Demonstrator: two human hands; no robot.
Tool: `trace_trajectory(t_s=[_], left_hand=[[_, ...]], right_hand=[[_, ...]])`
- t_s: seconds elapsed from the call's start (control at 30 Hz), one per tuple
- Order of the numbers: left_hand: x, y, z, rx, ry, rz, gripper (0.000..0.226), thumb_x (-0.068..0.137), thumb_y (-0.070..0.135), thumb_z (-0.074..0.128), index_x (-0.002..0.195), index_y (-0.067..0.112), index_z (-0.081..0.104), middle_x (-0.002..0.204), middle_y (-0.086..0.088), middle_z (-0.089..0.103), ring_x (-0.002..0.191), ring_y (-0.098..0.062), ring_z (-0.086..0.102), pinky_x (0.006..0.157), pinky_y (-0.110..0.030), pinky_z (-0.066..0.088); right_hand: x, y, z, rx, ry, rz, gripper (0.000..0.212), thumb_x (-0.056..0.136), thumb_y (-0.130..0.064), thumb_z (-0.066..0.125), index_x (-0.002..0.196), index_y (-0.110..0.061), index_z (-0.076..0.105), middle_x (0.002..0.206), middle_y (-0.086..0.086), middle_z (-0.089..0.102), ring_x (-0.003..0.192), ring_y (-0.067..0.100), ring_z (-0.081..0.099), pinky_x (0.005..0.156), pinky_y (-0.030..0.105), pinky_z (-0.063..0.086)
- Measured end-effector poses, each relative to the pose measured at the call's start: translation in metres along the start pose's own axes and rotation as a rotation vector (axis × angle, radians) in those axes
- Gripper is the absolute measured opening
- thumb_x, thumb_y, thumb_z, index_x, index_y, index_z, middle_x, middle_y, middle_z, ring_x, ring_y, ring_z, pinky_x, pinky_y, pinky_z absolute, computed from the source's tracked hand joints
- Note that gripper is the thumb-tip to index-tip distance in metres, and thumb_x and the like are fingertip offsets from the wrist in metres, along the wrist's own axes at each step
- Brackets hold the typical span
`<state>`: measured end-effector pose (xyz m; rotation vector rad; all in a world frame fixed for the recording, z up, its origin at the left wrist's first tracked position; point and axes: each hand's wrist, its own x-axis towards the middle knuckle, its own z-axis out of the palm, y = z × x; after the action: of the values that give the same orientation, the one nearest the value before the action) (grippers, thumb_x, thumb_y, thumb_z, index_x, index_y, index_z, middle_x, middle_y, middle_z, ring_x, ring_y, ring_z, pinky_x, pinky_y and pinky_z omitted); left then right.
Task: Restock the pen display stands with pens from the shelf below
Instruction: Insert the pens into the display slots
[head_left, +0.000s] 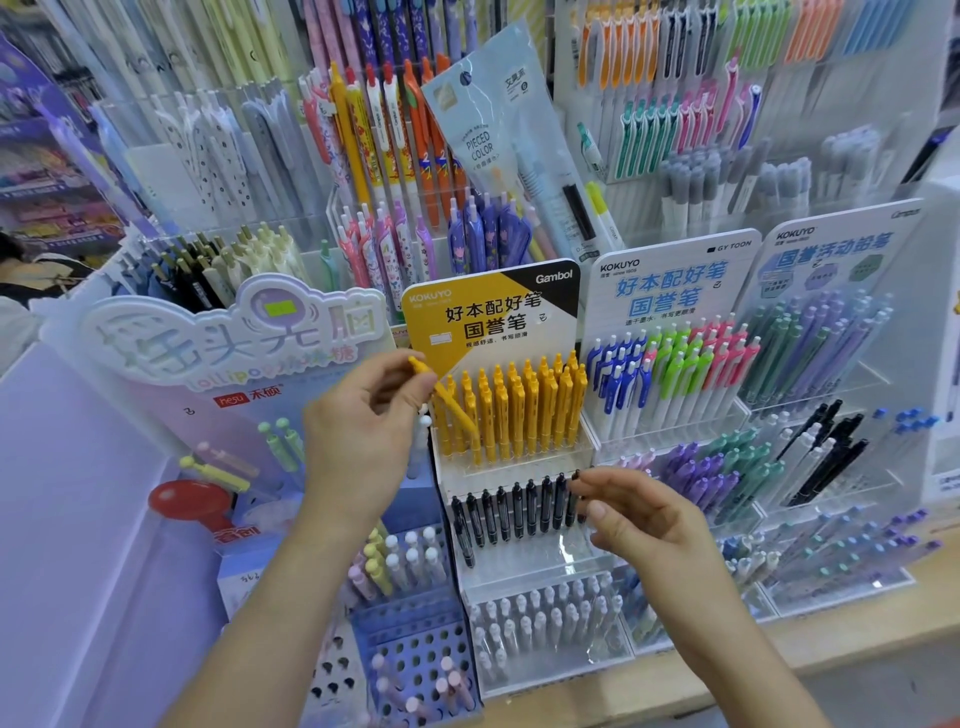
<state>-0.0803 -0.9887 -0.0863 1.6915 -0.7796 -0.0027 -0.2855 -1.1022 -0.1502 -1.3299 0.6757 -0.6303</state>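
A tiered clear pen display stand (519, 467) with a yellow and black header card stands in the middle. Its top tier holds several yellow pens (524, 410), its middle tier several black pens (511, 512), its bottom tier white pens (545, 618). My left hand (363, 431) pinches one yellow pen (449, 402) near its top, tilted, with its tip down at the left end of the top tier. My right hand (639, 512) pinches the cap of the rightmost black pen (575, 493) in the middle tier.
A pastel lollipop pen display (234, 332) stands to the left, with a blue perforated holder (415, 654) below it. Stands of blue, green and pink pens (670, 374) and purple and green pens (815, 343) are on the right. Taller racks rise behind. The wooden shelf edge (779, 654) runs along the front.
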Motion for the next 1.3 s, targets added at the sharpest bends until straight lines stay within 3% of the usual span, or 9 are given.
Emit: trace_trajectory(t_s=[0.2,0.43,0.67,0.97,1.13,1.3], left_hand=[[0.008,-0.022,0.011,0.175,-0.050,0.055,0.013,0.086,0.017,0.070,0.096,0.024,0.069,0.082,0.020,0.066,0.078,0.004,0.065,0.083,-0.026,0.055],[0.020,-0.026,0.015,0.291,-0.071,0.143,0.011,0.087,0.017,0.070,0.097,0.014,0.071,0.077,0.006,0.068,0.073,-0.008,0.063,0.076,-0.033,0.054],[0.024,-0.025,0.008,0.283,-0.158,0.109,0.011,0.084,0.016,0.072,0.095,0.015,0.072,0.080,0.002,0.070,0.078,-0.013,0.065,0.079,-0.033,0.056],[0.019,-0.039,0.010,0.358,-0.222,0.123,0.015,0.086,0.015,0.070,0.102,0.014,0.070,0.082,0.002,0.070,0.081,-0.017,0.066,0.080,-0.039,0.055],[0.018,-0.042,0.016,0.491,-0.216,0.247,0.018,0.087,0.019,0.070,0.103,0.011,0.070,0.081,-0.005,0.069,0.074,-0.025,0.063,0.070,-0.036,0.052],[0.027,-0.041,0.021,0.557,-0.332,0.280,0.022,0.084,0.018,0.072,0.105,0.012,0.072,0.093,-0.009,0.071,0.084,-0.028,0.063,0.078,-0.039,0.051]], right_hand=[[-0.001,0.003,-0.005,0.035,0.013,0.043,0.024,0.090,0.005,0.058,0.099,-0.012,0.072,0.091,0.008,0.075,0.075,0.017,0.068,0.068,0.025,0.054],[-0.003,0.009,-0.015,0.080,0.027,0.086,0.025,0.091,0.004,0.057,0.094,-0.015,0.074,0.089,0.011,0.074,0.072,0.021,0.065,0.067,0.029,0.051],[-0.008,0.012,-0.016,0.075,0.023,0.098,0.029,0.091,0.003,0.056,0.090,-0.018,0.076,0.088,0.012,0.073,0.073,0.021,0.065,0.071,0.033,0.051],[-0.014,0.017,-0.011,0.057,0.029,0.112,0.021,0.090,0.003,0.057,0.100,-0.008,0.072,0.085,0.012,0.072,0.072,0.022,0.065,0.074,0.037,0.051],[-0.019,0.020,-0.011,0.043,0.040,0.113,0.022,0.090,0.004,0.057,0.097,-0.009,0.073,0.084,0.013,0.072,0.070,0.022,0.065,0.075,0.039,0.051],[-0.028,0.021,-0.014,0.019,0.027,0.117,0.028,0.090,0.003,0.057,0.090,-0.018,0.076,0.085,0.014,0.072,0.072,0.021,0.066,0.073,0.035,0.051]])
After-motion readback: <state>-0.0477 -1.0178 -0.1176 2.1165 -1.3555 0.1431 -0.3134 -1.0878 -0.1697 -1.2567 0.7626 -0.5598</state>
